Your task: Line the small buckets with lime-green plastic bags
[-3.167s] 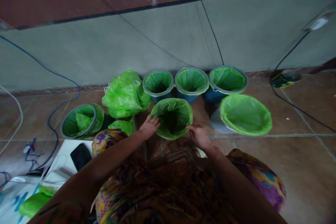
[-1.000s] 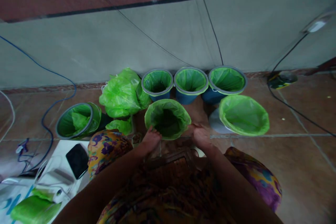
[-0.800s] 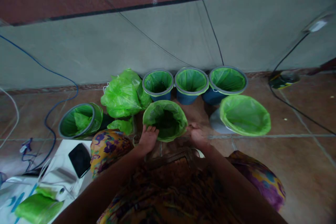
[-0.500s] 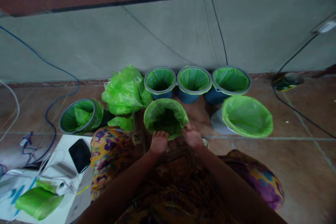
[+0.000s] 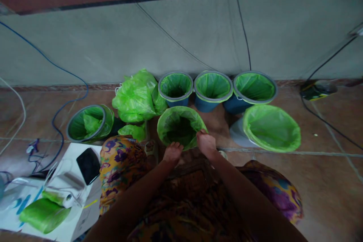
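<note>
Between my knees stands a bin lined with a green bin liner (image 5: pixel 181 112), its edge folded over the rim and its inside dark. My left hand (image 5: pixel 172 152) is at the near edge, fingers curled over the liner. On the near right side of the rim, my right hand (image 5: pixel 206 143) pinches the liner's edge. Right of it, a grey bin (image 5: pixel 239 132) leans outward with another green liner (image 5: pixel 272 128) draped over its mouth. Behind are a left lined bin (image 5: pixel 176 87), a middle lined bin (image 5: pixel 213 86) and a right lined bin (image 5: pixel 255 87), each with a grey ring.
Bunched green bags (image 5: pixel 136 98) lie by the wall. A lined bin (image 5: pixel 86 123) lies tilted at left. A white board (image 5: pixel 75 174) holds a phone (image 5: pixel 88 165) and a green bag roll (image 5: pixel 44 215). A blue cable (image 5: pixel 56 121) and a black cable (image 5: pixel 326 121) cross the floor.
My right hand has shifted slightly up and inward along the liner's rim. My left hand stays at the near edge. The view has moved a little, so the scene sits slightly further right.
</note>
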The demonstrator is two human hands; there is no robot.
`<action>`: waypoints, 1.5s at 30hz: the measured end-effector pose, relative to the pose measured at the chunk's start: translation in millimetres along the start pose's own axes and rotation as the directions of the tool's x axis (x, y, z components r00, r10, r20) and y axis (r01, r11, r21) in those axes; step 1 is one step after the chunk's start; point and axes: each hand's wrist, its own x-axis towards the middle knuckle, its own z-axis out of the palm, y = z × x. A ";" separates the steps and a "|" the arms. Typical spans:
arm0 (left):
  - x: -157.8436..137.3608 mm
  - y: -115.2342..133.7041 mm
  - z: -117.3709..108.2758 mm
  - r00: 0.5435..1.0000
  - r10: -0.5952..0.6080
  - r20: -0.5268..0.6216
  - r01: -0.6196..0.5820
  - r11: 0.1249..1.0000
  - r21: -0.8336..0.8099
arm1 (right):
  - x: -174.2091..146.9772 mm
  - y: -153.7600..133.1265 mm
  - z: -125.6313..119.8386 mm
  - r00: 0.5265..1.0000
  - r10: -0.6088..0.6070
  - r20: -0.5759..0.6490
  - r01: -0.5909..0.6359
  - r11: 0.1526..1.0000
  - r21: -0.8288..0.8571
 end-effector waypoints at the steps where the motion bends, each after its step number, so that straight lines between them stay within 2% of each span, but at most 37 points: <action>1: -0.3 0.0 0.7 1.000 0.004 -0.004 -0.004 1.000 0.006 | 2.0 -1.5 0.0 1.000 0.020 0.003 -0.020 1.000 -0.004; 5: -0.2 1.0 1.6 1.000 0.008 0.011 -0.008 1.000 0.024 | 6.0 -6.3 -3.0 0.997 0.080 0.009 -0.080 0.997 -0.015; 10: 4.2 3.5 -0.9 0.999 -0.005 0.033 0.004 1.000 0.017 | -0.6 -8.1 -14.9 0.999 0.026 -0.018 -0.026 1.000 -0.009; 11: 5.1 3.8 -0.9 0.999 -0.009 0.037 0.009 1.000 0.014 | -3.9 -8.7 -17.7 0.999 -0.014 -0.033 0.014 1.000 0.000; 13: 6.6 3.7 -0.1 0.999 -0.010 0.042 0.010 1.000 0.006 | -11.8 -11.3 -21.1 0.984 -0.171 -0.051 0.172 0.985 0.026; 16: 7.9 2.7 2.4 0.999 -0.008 0.044 0.008 1.000 -0.004 | -23.7 -18.6 -15.5 0.890 -0.455 0.008 0.454 0.888 0.070; 18: 8.4 2.0 3.8 0.999 -0.009 0.048 0.009 1.000 -0.005 | -28.1 -23.3 -4.7 0.847 -0.525 0.086 0.521 0.851 0.070; 22: 8.4 2.2 4.2 0.998 0.007 0.056 -0.008 1.000 0.005 | -22.8 -23.7 17.5 0.858 -0.485 0.169 0.493 0.870 -0.004; 26: 7.3 2.4 1.8 0.997 0.030 0.067 -0.031 0.999 0.024 | -13.4 -17.1 21.4 0.853 -0.485 0.191 0.498 0.867 -0.024; 29: 6.6 -5.6 -3.1 0.995 0.063 0.076 -0.066 0.997 0.033 | -14.5 -15.8 12.7 0.848 -0.507 0.152 0.507 0.861 0.044; 32: 7.0 -24.2 -11.7 0.991 0.112 0.077 -0.115 0.992 0.047 | -18.6 -12.3 -1.3 0.845 -0.534 0.035 0.521 0.835 0.177; 34: 8.6 -39.9 -19.4 0.985 0.157 0.067 -0.162 0.982 0.095 | -19.4 -3.8 -11.4 0.880 -0.471 -0.058 0.471 0.850 0.235; 36: 11.4 -54.2 -28.4 0.981 0.187 0.055 -0.193 0.968 0.162 | -18.4 10.2 -20.2 0.937 -0.326 -0.123 0.347 0.901 0.261; 39: 14.4 -64.6 -43.5 0.989 0.148 0.019 -0.149 0.965 0.217 | -16.6 34.3 -27.5 0.984 -0.107 -0.141 0.142 0.954 0.265; 41: 13.0 -59.3 -52.8 0.998 0.052 -0.038 -0.044 0.979 0.201 | -16.9 46.2 -26.6 0.988 -0.098 -0.119 0.126 0.958 0.257; 43: 8.7 -43.1 -58.6 0.995 -0.011 -0.095 0.023 0.991 0.131 | -17.6 51.6 -20.9 0.982 -0.166 -0.087 0.183 0.948 0.260; 45: 4.0 -19.4 -58.2 0.991 0.031 -0.132 -0.029 0.999 0.019 | -17.3 51.3 -12.0 0.977 -0.204 -0.060 0.213 0.936 0.282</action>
